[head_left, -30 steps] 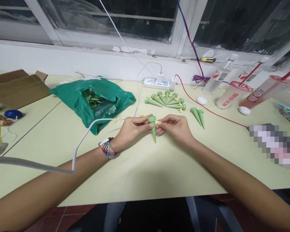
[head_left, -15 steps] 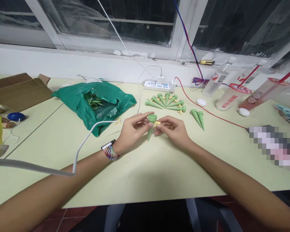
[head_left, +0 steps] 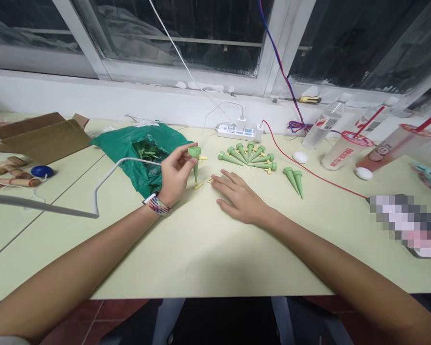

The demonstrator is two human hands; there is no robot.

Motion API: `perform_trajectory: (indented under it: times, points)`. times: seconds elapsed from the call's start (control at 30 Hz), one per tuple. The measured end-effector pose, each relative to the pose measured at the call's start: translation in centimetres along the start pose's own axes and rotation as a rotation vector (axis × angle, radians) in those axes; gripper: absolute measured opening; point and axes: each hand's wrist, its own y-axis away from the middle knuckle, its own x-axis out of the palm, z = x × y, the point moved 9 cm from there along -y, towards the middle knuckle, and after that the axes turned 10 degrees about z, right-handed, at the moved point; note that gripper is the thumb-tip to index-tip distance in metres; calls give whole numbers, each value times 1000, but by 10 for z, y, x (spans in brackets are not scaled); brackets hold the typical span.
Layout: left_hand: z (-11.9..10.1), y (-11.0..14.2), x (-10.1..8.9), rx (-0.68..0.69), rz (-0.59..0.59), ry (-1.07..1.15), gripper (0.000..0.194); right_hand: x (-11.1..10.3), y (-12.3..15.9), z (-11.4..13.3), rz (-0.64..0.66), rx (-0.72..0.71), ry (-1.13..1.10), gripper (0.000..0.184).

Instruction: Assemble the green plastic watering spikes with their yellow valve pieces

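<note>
My left hand pinches a green plant watering spike by its cup end, its point downward. A small yellow valve sticks out of the spike's right side. My right hand is flat over the table, fingers spread and holding nothing firmly. By its fingertips lies a yellow valve piece, and another yellow piece rests below the held spike; whether the fingers touch the nearer one I cannot tell. Farther back, several green spikes form a fan, some with yellow valves. Two more spikes lie to the right.
Behind my left hand is a torn green plastic bag holding more green parts. A power strip stands by the wall. Bottles and drink cups are at right, a cardboard box at left. A grey cable crosses above my left forearm.
My left hand has moved left and back with the spike. My right hand has let go of the yellow valve, now on the spike, and spread out near the loose yellow pieces.
</note>
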Motion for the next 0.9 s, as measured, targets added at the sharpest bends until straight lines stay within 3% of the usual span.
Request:
perform_trajectory:
  times: [0.27, 0.47, 0.67, 0.9]
  points:
    - [4, -2, -5, -4, 1, 9, 33, -6, 5, 12, -50, -112, -3, 36]
    - [8, -8, -16, -17, -53, 22, 33, -8, 5, 5, -94, -41, 8, 36]
    - [18, -10, -18, -51, -59, 72, 34, -21, 13, 3, -261, 0, -5, 33]
    - [19, -7, -13, -53, -16, 81, 33, -7, 8, -1, -134, -2, -31, 24]
